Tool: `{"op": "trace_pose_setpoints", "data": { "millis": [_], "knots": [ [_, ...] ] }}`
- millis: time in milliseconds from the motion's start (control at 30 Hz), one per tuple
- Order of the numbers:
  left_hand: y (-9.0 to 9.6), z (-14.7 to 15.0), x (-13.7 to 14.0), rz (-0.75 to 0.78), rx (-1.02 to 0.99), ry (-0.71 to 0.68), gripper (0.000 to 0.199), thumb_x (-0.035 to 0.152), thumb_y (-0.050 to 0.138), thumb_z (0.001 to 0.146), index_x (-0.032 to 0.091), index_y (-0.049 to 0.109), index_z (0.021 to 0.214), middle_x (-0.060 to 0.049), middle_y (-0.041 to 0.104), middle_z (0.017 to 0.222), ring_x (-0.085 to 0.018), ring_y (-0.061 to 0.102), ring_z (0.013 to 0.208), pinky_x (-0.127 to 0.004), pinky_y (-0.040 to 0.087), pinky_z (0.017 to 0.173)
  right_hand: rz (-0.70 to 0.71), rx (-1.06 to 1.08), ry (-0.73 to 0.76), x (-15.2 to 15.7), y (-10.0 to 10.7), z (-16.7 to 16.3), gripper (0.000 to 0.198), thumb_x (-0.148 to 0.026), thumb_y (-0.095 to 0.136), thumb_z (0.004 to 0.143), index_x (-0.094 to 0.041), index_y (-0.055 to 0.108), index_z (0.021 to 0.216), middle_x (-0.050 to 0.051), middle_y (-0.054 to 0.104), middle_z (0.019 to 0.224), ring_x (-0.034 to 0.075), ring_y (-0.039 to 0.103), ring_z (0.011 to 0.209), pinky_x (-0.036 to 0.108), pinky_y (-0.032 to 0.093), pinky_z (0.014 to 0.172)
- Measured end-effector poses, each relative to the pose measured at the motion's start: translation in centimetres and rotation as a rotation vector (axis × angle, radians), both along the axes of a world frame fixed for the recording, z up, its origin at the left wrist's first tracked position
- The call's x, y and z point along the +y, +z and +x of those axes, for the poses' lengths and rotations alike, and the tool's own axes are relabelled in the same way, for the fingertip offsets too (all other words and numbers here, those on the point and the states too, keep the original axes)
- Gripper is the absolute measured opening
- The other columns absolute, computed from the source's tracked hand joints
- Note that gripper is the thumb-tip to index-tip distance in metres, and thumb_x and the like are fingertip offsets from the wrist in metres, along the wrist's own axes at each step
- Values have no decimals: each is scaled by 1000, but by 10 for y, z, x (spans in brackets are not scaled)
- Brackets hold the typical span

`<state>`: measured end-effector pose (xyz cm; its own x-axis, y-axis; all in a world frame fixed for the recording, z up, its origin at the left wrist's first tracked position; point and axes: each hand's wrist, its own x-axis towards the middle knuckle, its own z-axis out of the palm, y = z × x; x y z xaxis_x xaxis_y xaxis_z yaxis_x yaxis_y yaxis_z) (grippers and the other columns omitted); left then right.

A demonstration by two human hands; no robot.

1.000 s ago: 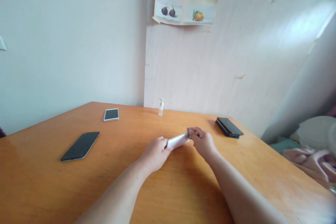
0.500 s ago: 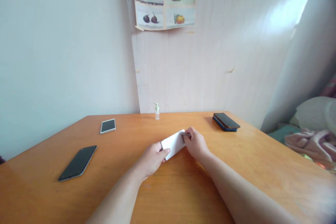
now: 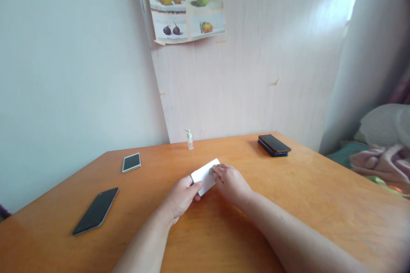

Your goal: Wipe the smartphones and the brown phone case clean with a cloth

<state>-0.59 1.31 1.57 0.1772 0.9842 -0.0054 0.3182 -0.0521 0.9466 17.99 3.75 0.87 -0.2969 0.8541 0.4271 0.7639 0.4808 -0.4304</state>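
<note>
Tabletop [image 3: 198, 243], left fingers [image 3: 196, 187] (closed) around white slab [image 3: 205, 175]

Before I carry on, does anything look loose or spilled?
The fruit poster on the wall looks loose: its lower edge bows and the bottom-left corner juts out. I see no spill on the table, nor damage to the white object in the left hand.

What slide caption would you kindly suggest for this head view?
The left hand grips a flat white object as the right hand holds a small greyish item against it, above a wooden table.
</note>
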Motion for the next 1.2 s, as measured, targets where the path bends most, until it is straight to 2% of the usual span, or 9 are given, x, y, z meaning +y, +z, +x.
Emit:
{"op": "trace_pose_setpoints", "data": {
  "millis": [167, 367, 567, 667, 833, 1000, 1100, 1200],
  "knots": [
    [0, -3, -1, 17, 16, 35, 33, 40, 61, 80, 14, 60, 101, -2, 65, 77, -15, 59, 66, -27, 44, 64, -77, -79, -5, 0, 3, 3, 31, -21, 39, 94, -17, 68, 101, 10, 69, 106, 20, 62, 99, 28, 43, 88],
    [-2, -3, 0, 57, 28, 142, 47, 38, 65, 76, 17, 50, 116, -4, 67, 90, -16, 61, 68, -28, 47, 63, -99, -112, 34, -4, 3, -1, 29, -23, 39, 94, -18, 67, 97, 9, 69, 104, 19, 63, 97, 26, 43, 86],
    [-16, -7, 8, 204, 268, 157, 56, 46, 72, 70, 18, 52, 113, -7, 66, 104, -24, 62, 95, -30, 47, 76, -118, -152, 56, -5, 1, -5, 30, -23, 40, 93, -16, 67, 103, 12, 68, 113, 22, 61, 106, 29, 43, 91],
    [-19, -7, 10, 285, 431, 198, 59, 41, 75, 65, 17, 52, 114, -9, 61, 112, -25, 59, 103, -30, 45, 81, -126, -174, 63, -6, 1, -7, 30, -23, 39, 93, -15, 66, 103, 13, 68, 112, 24, 62, 104, 31, 44, 91],
    [-13, -3, 7, 338, 646, 186, 45, 35, 73, 65, 19, 58, 104, -7, 59, 104, -25, 58, 101, -29, 43, 82, -135, -210, 70, -8, 3, -8, 30, -24, 40, 92, -16, 65, 108, 13, 66, 117, 24, 60, 108, 34, 43, 93],
    [-15, -9, 8, 321, 732, 169, 38, 44, 68, 71, 22, 63, 102, -6, 57, 100, -23, 59, 92, -28, 43, 78, -146, -243, 62, -11, 5, -7, 34, -28, 38, 94, -17, 61, 117, 14, 60, 129, 29, 55, 119, 44, 44, 95],
    [-17, -13, 9, 301, 801, 150, 36, 52, 65, 73, 23, 66, 93, -5, 57, 95, -22, 59, 88, -27, 41, 75, -141, -260, 69, -14, 5, -7, 38, -30, 35, 95, -15, 58, 122, 17, 56, 134, 31, 47, 129, 51, 37, 103],
    [-16, -14, 9, 298, 823, 108, 37, 56, 62, 74, 23, 67, 90, -5, 58, 92, -22, 59, 90, -26, 40, 74, -120, -271, 108, -18, 4, -10, 42, -31, 34, 96, -15, 51, 131, 19, 54, 136, 30, 46, 130, 56, 30, 108]
  ]
}}
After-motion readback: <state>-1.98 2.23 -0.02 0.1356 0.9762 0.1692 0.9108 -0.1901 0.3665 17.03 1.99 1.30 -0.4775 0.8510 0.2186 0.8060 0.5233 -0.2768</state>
